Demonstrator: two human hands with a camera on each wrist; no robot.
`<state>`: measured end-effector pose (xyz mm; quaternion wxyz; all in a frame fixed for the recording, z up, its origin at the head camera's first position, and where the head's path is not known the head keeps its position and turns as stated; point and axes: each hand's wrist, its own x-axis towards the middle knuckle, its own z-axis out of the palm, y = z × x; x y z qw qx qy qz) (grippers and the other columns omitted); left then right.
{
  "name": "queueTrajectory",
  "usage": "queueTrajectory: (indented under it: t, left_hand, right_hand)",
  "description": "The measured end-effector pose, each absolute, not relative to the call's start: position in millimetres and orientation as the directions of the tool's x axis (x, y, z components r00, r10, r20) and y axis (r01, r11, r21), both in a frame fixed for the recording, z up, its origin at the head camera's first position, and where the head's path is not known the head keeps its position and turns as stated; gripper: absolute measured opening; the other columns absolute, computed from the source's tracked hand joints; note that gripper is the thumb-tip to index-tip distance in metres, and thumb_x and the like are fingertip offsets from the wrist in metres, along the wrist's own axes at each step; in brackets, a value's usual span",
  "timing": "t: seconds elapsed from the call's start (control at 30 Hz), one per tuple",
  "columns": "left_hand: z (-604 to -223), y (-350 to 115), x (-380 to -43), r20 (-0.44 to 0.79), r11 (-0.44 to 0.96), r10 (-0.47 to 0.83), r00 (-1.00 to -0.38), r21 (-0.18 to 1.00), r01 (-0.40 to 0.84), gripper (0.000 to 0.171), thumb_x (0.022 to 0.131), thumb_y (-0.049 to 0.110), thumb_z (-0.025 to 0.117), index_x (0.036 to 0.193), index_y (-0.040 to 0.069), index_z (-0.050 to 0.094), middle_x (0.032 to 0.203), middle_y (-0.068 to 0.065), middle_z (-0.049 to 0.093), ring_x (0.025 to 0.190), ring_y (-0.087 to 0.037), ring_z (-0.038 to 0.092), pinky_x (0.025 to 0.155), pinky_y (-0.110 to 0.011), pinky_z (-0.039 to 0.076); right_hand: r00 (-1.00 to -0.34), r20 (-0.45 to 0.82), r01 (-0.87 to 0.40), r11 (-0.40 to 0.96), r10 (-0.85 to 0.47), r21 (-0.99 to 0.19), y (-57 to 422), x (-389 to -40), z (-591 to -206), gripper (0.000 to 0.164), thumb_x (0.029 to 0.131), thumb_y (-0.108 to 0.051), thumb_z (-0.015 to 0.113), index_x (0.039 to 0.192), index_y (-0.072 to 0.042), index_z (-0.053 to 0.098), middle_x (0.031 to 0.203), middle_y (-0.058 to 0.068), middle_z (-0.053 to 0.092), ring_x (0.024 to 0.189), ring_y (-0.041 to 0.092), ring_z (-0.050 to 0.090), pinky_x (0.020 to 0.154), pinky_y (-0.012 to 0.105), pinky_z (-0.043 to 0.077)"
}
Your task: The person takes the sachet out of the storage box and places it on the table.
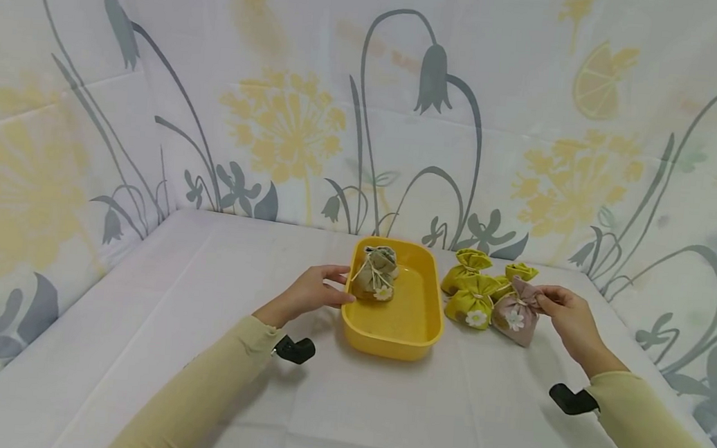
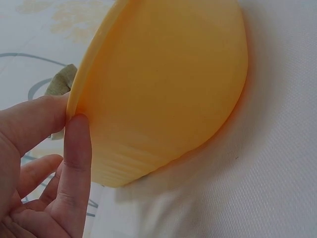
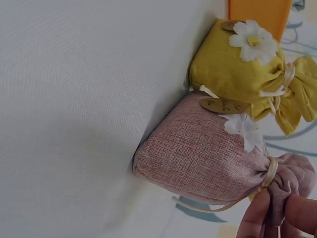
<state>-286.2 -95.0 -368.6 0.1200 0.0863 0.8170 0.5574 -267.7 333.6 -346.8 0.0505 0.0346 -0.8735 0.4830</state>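
My left hand [image 1: 311, 294] pinches the left rim of a yellow plastic tub [image 1: 390, 348] between thumb and finger, as the left wrist view also shows. Inside the tub, toward its left side, sits a grey-green drawstring sachet [image 1: 375, 274] with a white flower on it. To the right, my right hand [image 1: 571, 325] pinches the gathered top of a pink sachet [image 1: 517, 320]. In the right wrist view this pink sachet [image 3: 198, 148] has a tied cord, a small oval tag and a white flower. A mustard-yellow sachet [image 3: 230, 64] lies right beside it.
Several yellow-green sachets [image 1: 471, 293] stand close together between the tub and the pink one. White cloth [image 1: 382, 420] covers the table. Behind rises a flower-printed curtain [image 1: 390, 129]. Black wrist devices [image 1: 573, 400] stick out below both sleeves.
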Motion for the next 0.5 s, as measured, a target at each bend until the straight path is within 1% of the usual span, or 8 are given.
queueTrajectory:
  t: [0.1,0.13,0.2,0.23,0.3,0.33,0.4,0.5]
  left_hand:
    - [-369.1,-94.9,-286.7,-0.1,0.367,0.273,-0.957,0.93,0.008,0.065,0.079,0.015,0.075,0.137,0.008,0.046,0.121,-0.01,0.055,0.084,-0.018,0.066,0.081,-0.034,0.052]
    - [-369.3,-94.8,-286.9,-0.098,0.368,0.274,-0.957,0.93,0.01,0.065,0.079,0.015,0.075,0.137,0.008,0.046,0.121,-0.01,0.055,0.083,-0.018,0.066,0.081,-0.035,0.052]
    - [-369.2,-94.6,-286.8,-0.098,0.374,0.272,-0.957,0.928,0.011,0.065,0.079,0.015,0.075,0.137,0.007,0.046,0.121,-0.01,0.055,0.083,-0.018,0.066,0.081,-0.035,0.052]
    - [-369.3,-94.5,-286.8,-0.098,0.375,0.273,-0.957,0.927,0.012,0.065,0.079,0.015,0.075,0.137,0.007,0.046,0.121,-0.011,0.055,0.083,-0.018,0.066,0.081,-0.035,0.052]
    - [-369.5,-94.4,-286.9,-0.098,0.38,0.274,-0.957,0.925,0.014,0.064,0.08,0.015,0.075,0.137,0.007,0.046,0.121,-0.011,0.055,0.083,-0.018,0.066,0.082,-0.035,0.051]
    - [-369.5,-94.5,-286.9,-0.099,0.38,0.274,-0.957,0.925,0.013,0.064,0.08,0.016,0.075,0.137,0.007,0.046,0.121,-0.01,0.055,0.083,-0.018,0.066,0.082,-0.036,0.051]
    - [-369.7,-94.8,-287.0,-0.099,0.379,0.274,-0.957,0.925,0.013,0.064,0.08,0.016,0.075,0.137,0.008,0.046,0.121,-0.01,0.055,0.083,-0.018,0.066,0.083,-0.036,0.051]
    - [-369.1,-95.2,-286.5,-0.101,0.378,0.269,-0.958,0.926,0.009,0.064,0.08,0.016,0.075,0.137,0.009,0.046,0.121,-0.009,0.055,0.083,-0.017,0.066,0.084,-0.037,0.05]
  right_hand:
    - [-0.994,0.11,-0.081,0.565,0.018,-0.821,334.3,-264.8,-345.1,0.044,0.1,-0.02,0.042,0.129,0.014,0.041,0.099,-0.002,0.054,0.081,-0.007,0.054,0.074,0.014,0.046]
    - [-0.994,0.107,-0.072,0.567,0.028,-0.82,334.7,-263.4,-344.4,0.046,0.1,-0.022,0.042,0.13,0.013,0.041,0.1,-0.001,0.054,0.081,-0.007,0.054,0.078,0.018,0.047]
    - [-0.994,0.099,-0.055,0.567,0.047,-0.822,335.4,-260.3,-342.8,0.05,0.099,-0.026,0.044,0.132,0.011,0.04,0.102,0.002,0.053,0.081,-0.006,0.054,0.087,0.032,0.047]
    - [-0.994,0.092,-0.045,0.566,0.056,-0.824,335.8,-258.5,-341.8,0.052,0.099,-0.028,0.044,0.133,0.011,0.039,0.104,0.004,0.053,0.081,-0.006,0.053,0.091,0.04,0.045]
    - [-0.994,0.082,-0.029,0.555,0.07,-0.831,336.5,-255.0,-339.5,0.056,0.098,-0.032,0.045,0.135,0.01,0.037,0.106,0.008,0.051,0.081,-0.006,0.051,0.095,0.053,0.038]
    - [-0.994,0.08,-0.024,0.551,0.078,-0.834,337.0,-253.3,-338.4,0.057,0.098,-0.033,0.045,0.136,0.009,0.036,0.107,0.009,0.05,0.08,-0.007,0.05,0.095,0.058,0.034]
    - [-0.992,0.089,-0.024,0.546,0.094,-0.837,338.0,-250.2,-336.1,0.058,0.097,-0.034,0.047,0.136,0.009,0.036,0.107,0.009,0.049,0.079,-0.008,0.048,0.095,0.061,0.032]
    - [-0.987,0.11,-0.031,0.538,0.115,-0.842,340.2,-246.3,-333.7,0.056,0.096,-0.033,0.049,0.133,0.008,0.039,0.101,0.0,0.051,0.078,-0.009,0.049,0.095,0.061,0.031]
